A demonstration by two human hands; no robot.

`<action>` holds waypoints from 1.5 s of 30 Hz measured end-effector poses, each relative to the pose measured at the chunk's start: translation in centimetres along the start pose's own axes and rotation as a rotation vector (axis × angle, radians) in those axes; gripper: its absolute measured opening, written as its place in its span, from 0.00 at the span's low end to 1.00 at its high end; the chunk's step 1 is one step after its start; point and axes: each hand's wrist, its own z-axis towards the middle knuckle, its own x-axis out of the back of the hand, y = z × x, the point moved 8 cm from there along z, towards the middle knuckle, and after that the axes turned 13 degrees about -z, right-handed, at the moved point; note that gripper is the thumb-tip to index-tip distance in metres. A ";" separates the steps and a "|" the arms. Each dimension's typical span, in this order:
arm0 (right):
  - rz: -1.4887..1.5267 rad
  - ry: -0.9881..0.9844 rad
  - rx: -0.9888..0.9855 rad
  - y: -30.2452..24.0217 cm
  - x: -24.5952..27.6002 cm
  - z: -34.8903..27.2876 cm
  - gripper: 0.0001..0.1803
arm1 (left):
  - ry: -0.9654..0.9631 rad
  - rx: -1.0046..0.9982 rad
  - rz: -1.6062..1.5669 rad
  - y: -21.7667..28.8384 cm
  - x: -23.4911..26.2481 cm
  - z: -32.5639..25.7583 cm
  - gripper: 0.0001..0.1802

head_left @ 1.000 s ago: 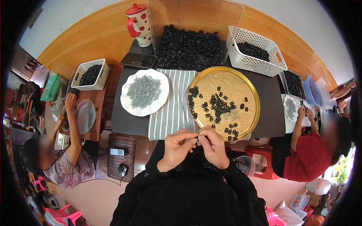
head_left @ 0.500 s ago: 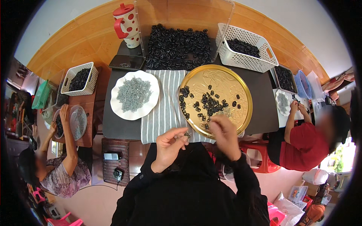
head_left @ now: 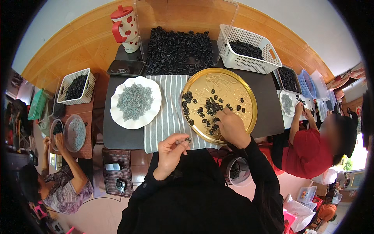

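Observation:
My left hand is at the near edge of the striped cloth, thumb and fingers pinching a small black piece. My right hand reaches over the round gold tray, fingertips bent down among the loose small black pieces. Whatever its fingertips hold is hidden. To the left, a white wavy-edged plate bears a heap of small slender greyish pieces. Between plate and tray lies the grey-and-white striped cloth, partly under the tray.
Behind stands a clear panel in front of a large heap of black pieces. A white perforated basket is at the back right; a red-lidded dotted tumbler and black tray at the back left. Other people work at both sides.
My right hand has come down and forward from the tray's near rim to the black pieces. My left hand keeps its pinch. The whole view has shifted slightly.

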 end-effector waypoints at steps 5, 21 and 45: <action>0.033 -0.042 -0.036 0.2 -0.4 -0.3 0.11 | 0.008 0.015 0.001 -0.2 -0.1 -0.1 0.10; 0.281 0.079 0.081 0.5 0.2 -1.8 0.04 | -0.002 -0.003 -0.009 0.0 -1.2 -0.7 0.10; 1.350 0.232 -0.253 -4.7 -1.8 -6.4 0.08 | 0.073 0.046 -0.188 -1.3 -2.0 -0.2 0.10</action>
